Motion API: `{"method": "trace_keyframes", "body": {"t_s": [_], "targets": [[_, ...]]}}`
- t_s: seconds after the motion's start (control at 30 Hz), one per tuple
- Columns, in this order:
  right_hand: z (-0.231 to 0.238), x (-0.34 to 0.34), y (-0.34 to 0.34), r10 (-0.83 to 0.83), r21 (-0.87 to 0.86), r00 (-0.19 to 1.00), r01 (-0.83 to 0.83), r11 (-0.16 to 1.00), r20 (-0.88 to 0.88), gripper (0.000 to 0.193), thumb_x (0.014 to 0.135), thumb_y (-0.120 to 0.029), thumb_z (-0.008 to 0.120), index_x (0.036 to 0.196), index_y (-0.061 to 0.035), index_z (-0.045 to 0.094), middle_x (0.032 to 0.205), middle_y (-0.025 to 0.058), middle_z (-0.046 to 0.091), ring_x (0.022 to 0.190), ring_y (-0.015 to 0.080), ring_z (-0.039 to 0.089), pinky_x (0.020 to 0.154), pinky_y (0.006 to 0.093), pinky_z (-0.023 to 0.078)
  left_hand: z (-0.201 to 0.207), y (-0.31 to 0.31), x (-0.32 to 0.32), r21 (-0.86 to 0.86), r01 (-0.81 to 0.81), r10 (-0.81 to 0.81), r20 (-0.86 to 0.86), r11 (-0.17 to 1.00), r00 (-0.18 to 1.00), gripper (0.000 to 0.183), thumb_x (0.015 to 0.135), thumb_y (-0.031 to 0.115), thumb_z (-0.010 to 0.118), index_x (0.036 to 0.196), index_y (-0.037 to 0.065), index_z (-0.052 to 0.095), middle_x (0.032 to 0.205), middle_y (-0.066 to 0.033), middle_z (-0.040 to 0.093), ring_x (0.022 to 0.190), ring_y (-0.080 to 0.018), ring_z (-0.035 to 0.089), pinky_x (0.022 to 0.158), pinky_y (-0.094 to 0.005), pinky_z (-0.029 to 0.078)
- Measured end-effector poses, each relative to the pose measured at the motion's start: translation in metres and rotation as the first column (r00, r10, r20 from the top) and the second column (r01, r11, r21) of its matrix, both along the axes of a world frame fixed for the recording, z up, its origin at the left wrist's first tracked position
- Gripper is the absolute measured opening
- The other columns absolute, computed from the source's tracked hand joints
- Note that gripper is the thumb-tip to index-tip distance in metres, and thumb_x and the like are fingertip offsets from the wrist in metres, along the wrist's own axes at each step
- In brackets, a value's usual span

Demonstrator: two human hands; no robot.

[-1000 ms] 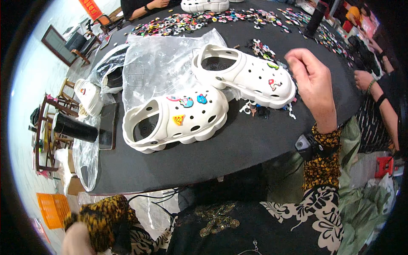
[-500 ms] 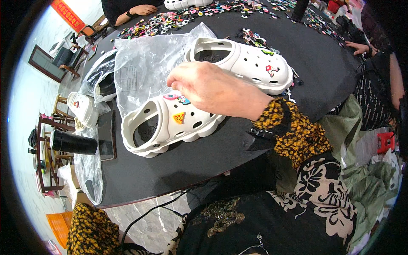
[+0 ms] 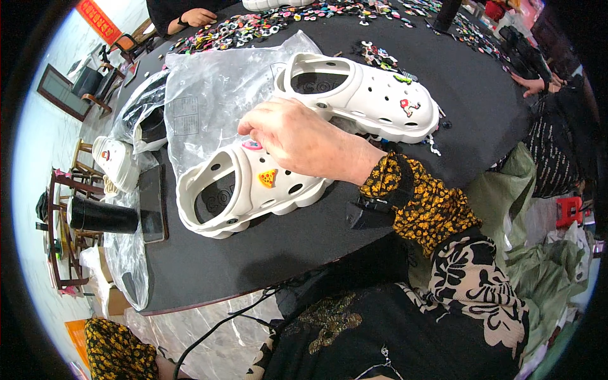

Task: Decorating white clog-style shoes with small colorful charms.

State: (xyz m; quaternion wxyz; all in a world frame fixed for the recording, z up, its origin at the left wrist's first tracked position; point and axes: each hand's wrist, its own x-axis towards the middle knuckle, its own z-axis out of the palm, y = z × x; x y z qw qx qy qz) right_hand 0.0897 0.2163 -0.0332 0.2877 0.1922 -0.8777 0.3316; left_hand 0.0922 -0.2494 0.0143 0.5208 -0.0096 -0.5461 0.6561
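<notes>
My right hand (image 3: 294,134) lies over the front of the near white clog (image 3: 218,223), its fingers curled together. Whatever they pinch, if anything, is hidden beneath them. A pizza-slice charm (image 3: 267,178) and a pink oval charm (image 3: 252,145) sit on this clog's upper, beside my fingers. Behind the hand, a matching white clog (image 3: 373,88) carries a green charm (image 3: 403,78) and a red-and-white charm (image 3: 410,107). My left hand is out of view; just its yellow-and-black sleeve (image 3: 120,348) and a bit of wrist show at the lower left.
A clear plastic bag (image 3: 212,88) lies flat behind the near clog. Many small colourful charms (image 3: 253,31) spread along the far side. At the left are a black tumbler (image 3: 104,214), a dark phone-like slab (image 3: 152,209) and another white clog (image 3: 117,163). Other people's hands (image 3: 199,17) rest on the table.
My right hand has shifted slightly left and down, still over the near clog. A blue charm seen beside it before is now covered. My left sleeve has dropped lower.
</notes>
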Motion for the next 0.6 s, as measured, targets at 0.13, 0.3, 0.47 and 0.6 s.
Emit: {"method": "trace_keyframes", "body": {"t_s": [0.13,0.3,0.47,0.6], "targets": [[-0.002,0.0,0.001,0.013,-0.034,1.0,-0.013,0.999,0.005,0.016,0.085,-0.006,0.052,0.094,0.0019,0.064,0.091,0.0192,0.066,0.089,0.033,0.064,0.082,0.0428,0.048,0.005,-0.006,0.007,0.057,0.119,-0.126,0.144,0.991,0.981,0.015,0.08,0.02,0.063,0.083,0.005,0.058,0.077,-0.0101,0.062,0.066,-0.0247,0.06,0.064,-0.0355,0.049],[0.002,0.003,0.002,0.03,-0.126,0.998,-0.022,0.992,0.062,0.016,0.084,-0.004,0.053,0.095,0.0023,0.063,0.09,0.0192,0.067,0.087,0.0342,0.064,0.081,0.0431,0.048,0.012,-0.01,0.016,0.152,0.243,-0.279,0.305,0.958,0.911,0.016,0.078,0.02,0.064,0.083,0.006,0.059,0.078,-0.0097,0.062,0.066,-0.0252,0.059,0.064,-0.0355,0.049],[-0.003,-0.005,-0.006,0.062,-0.075,0.998,-0.061,0.995,0.013,0.014,0.087,-0.005,0.056,0.099,0.0012,0.061,0.091,0.0167,0.064,0.089,0.0331,0.061,0.08,0.0409,0.048,0.028,-0.016,0.036,0.251,0.319,-0.401,0.427,0.914,0.811,0.017,0.076,0.021,0.066,0.084,0.007,0.059,0.079,-0.0094,0.061,0.066,-0.0256,0.059,0.064,-0.0355,0.049],[-0.001,-0.003,-0.004,0.026,0.038,0.997,-0.029,0.999,0.07,0.016,0.086,-0.005,0.056,0.101,0.0007,0.059,0.091,0.0167,0.064,0.089,0.0333,0.062,0.081,0.0414,0.049,0.044,0.003,0.036,0.342,0.383,-0.511,0.504,0.858,0.696,0.018,0.075,0.021,0.067,0.084,0.007,0.059,0.08,-0.0092,0.061,0.066,-0.026,0.059,0.064,-0.0355,0.049]]}}
